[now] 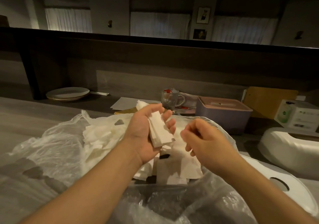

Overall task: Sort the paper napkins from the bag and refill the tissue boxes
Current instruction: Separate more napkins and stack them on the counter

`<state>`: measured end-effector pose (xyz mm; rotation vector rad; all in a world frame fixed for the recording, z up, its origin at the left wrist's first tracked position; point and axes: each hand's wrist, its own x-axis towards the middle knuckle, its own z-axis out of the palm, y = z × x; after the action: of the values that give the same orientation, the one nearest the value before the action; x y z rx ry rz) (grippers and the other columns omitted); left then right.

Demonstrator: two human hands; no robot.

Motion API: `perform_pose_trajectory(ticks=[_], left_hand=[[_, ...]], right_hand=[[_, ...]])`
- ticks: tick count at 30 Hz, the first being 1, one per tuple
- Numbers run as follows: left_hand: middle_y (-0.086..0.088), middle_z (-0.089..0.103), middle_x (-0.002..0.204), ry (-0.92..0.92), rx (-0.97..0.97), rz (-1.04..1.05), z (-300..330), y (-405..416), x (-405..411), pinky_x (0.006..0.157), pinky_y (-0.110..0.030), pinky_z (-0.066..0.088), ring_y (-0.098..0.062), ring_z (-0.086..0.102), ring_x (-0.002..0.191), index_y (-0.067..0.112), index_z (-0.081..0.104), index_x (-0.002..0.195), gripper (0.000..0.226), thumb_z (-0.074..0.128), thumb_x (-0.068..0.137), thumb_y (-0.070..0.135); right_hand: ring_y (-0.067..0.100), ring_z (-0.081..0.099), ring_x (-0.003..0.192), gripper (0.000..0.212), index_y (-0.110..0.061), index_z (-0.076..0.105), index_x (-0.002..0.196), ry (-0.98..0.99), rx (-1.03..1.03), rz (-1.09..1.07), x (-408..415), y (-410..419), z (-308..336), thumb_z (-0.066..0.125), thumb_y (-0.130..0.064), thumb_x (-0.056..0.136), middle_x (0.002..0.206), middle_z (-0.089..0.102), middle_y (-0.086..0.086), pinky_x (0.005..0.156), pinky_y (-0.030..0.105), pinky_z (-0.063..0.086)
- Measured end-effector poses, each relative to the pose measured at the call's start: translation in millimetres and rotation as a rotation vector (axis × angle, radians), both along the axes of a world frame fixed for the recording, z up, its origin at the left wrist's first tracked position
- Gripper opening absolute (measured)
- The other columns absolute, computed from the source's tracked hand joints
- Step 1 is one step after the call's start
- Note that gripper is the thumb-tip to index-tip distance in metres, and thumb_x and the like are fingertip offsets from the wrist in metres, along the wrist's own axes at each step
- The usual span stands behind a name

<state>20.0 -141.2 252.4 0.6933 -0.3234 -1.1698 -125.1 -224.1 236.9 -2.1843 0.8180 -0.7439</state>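
Note:
My left hand (pixel 146 134) is palm up over the clear plastic bag (pixel 57 147) and holds a small stack of folded white napkins (pixel 159 130) in its curled fingers. Just to the right, my right hand (pixel 202 137) hovers with fingers loosely curled and nothing in it. More loose white napkins (pixel 174 166) lie in the open bag beneath both hands. A mauve tissue box with a slotted pink lid (pixel 222 113) stands at the back right. A white oval tissue box (pixel 291 147) sits at the far right, and its white lid with an oval hole (pixel 284 185) lies nearer.
A glass mug (pixel 170 99) holding red-and-white packets stands behind the bag beside loose papers (pixel 127 103). Stacked plates (pixel 67 93) rest at the back left under a dark raised counter. A white carton (pixel 298 116) and a wooden board (pixel 271 101) are at the far right.

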Motion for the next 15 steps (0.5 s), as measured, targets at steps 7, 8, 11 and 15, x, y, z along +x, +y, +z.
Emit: perform_pose_trajectory(ticks=[7, 8, 11, 15], left_hand=[[-0.008, 0.065, 0.095, 0.056, -0.011, -0.079, -8.4, -5.5, 7.1, 0.071, -0.034, 0.046, -0.021, 0.055, 0.073, 0.013, 0.061, 0.116, 0.039, 0.068, 0.08, 0.028], [-0.009, 0.066, 0.094, 0.056, -0.005, -0.073, -8.5, -5.5, 7.4, 0.071, -0.034, 0.047, -0.021, 0.055, 0.072, 0.013, 0.062, 0.117, 0.039, 0.067, 0.082, 0.029], [-0.009, 0.067, 0.092, 0.069, 0.009, -0.07, -9.3, -6.4, 8.5, 0.07, -0.034, 0.046, -0.022, 0.055, 0.071, 0.012, 0.063, 0.114, 0.035, 0.065, 0.084, 0.03], [-0.009, 0.068, 0.091, 0.065, 0.03, -0.073, -11.2, -7.2, 8.4, 0.071, -0.035, 0.046, -0.022, 0.056, 0.071, 0.012, 0.063, 0.113, 0.034, 0.065, 0.084, 0.031]], right_hand=[[0.006, 0.028, 0.124, 0.072, -0.047, 0.048, 0.138, 0.612, -0.413, 0.27, -0.6, 2.2, -8.4, 0.068, -0.075, 0.074, 0.136, 0.039, -0.024, 0.114, 0.036, 0.033], [0.007, 0.027, 0.125, 0.078, -0.047, 0.045, 0.141, 0.637, -0.407, 0.271, -0.4, 1.9, -8.3, 0.068, -0.077, 0.073, 0.137, 0.037, -0.023, 0.116, 0.039, 0.031], [0.007, 0.026, 0.121, 0.079, -0.049, 0.042, 0.143, 0.703, -0.384, 0.309, -3.0, 2.6, -5.9, 0.069, -0.078, 0.073, 0.131, 0.037, -0.02, 0.113, 0.038, 0.026], [0.008, 0.029, 0.118, 0.069, -0.051, 0.045, 0.139, 0.727, -0.367, 0.339, -2.6, 6.1, -5.2, 0.067, -0.073, 0.078, 0.125, 0.039, -0.018, 0.111, 0.037, 0.026]])
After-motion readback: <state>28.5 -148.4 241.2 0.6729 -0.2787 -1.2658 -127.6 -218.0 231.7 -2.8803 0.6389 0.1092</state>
